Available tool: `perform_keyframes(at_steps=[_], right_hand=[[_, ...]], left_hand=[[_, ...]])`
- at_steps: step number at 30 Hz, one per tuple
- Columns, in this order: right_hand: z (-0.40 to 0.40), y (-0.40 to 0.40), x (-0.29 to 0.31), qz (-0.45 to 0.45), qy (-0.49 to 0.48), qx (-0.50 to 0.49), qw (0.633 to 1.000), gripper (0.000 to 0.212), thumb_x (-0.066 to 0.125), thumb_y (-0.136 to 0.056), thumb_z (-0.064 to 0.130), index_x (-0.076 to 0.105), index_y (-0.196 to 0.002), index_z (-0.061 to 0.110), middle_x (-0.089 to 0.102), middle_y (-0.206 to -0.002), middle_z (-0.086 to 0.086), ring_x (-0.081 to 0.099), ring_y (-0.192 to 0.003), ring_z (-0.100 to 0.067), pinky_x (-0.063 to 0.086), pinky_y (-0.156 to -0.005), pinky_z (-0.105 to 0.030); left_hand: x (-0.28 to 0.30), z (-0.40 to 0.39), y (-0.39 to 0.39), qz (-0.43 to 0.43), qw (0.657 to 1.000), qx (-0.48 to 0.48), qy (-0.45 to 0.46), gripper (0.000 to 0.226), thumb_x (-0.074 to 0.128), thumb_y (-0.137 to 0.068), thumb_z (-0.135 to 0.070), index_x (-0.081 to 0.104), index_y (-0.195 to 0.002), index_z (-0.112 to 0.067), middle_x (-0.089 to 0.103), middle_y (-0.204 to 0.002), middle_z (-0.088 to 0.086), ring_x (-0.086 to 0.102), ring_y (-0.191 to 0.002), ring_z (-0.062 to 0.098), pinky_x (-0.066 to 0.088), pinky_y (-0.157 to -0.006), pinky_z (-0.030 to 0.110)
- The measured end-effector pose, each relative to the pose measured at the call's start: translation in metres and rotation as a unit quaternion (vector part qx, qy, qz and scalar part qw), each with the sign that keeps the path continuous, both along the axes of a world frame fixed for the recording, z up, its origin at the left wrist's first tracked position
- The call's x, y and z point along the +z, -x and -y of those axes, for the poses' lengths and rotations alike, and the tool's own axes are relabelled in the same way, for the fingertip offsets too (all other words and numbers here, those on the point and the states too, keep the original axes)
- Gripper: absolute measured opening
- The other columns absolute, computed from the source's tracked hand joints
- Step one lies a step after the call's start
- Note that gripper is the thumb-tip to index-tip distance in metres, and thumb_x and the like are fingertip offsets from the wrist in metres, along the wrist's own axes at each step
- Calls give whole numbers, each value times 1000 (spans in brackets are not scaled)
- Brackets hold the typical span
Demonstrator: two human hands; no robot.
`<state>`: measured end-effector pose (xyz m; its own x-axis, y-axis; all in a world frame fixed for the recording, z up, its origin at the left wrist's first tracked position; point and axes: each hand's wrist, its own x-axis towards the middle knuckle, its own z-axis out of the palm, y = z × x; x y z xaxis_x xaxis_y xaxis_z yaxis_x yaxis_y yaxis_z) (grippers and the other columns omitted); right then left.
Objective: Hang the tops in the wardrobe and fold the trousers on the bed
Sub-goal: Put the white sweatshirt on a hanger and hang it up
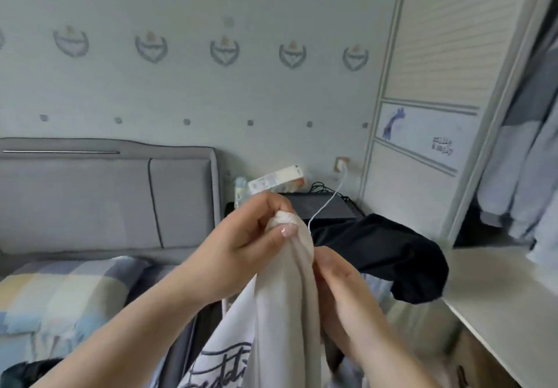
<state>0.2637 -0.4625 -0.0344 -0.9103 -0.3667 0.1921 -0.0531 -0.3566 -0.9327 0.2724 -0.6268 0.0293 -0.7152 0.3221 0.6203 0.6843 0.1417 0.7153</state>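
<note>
The person holds a cream top (283, 303) up in front of the chest, above the near edge of the bed (60, 294). The left hand (253, 242) is curled tight round the bunched upper end of the cloth, thumb pressed across the front. The right hand (341, 294) sits just below and to the right of it, fingers bent in against the side of the same cloth; it seems to pinch a fold, though the fingertips are hidden behind the fabric. From the left hand's grip the top hangs straight down, so its long axis runs from far and high to near and low, with dark script lettering showing near the bottom of the view.

The wardrobe (513, 161) stands open to the right, with pale clothes hanging inside, well apart from the top. The right hand is the nearer one to it. A black garment (392, 257) lies between the hands and the wardrobe, draped partly over the white table (501, 297). No hanger can be seen in either hand, so the top probably needs one before it swings rightward to the rail
</note>
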Motion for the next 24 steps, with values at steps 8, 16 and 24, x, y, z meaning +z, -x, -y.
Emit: perform_keyframes(at_steps=[8, 16, 24], right_hand=[[-129, 30, 20, -93, -87, -59, 990, 51, 69, -71, 65, 70, -107, 31, 73, -102, 2, 66, -97, -10, 50, -81, -23], [-260, 56, 55, -203, -84, -336, 916, 16, 67, -77, 41, 74, -90, 36, 72, -85, 9, 62, -80, -1, 48, -73, -13], [-362, 72, 108, -221, -143, -471, 842, 16, 64, -89, 24, 74, -84, 36, 72, -83, 9, 63, -78, -1, 50, -72, -15]], left_hand=[[25, -127, 62, 26, 988, -124, -85, 5, 58, -83, -39, 59, -85, -35, 53, -81, 4, 46, -73, 19, 38, -68, 36], [55, -260, 127, -11, 973, -227, -44, 10, 60, -88, -32, 56, -80, -34, 54, -69, -15, 47, -62, 3, 41, -58, 16], [84, -368, 198, -82, 954, -275, 84, 17, 66, -80, -34, 55, -82, -21, 48, -63, -13, 41, -56, 4, 33, -51, 18]])
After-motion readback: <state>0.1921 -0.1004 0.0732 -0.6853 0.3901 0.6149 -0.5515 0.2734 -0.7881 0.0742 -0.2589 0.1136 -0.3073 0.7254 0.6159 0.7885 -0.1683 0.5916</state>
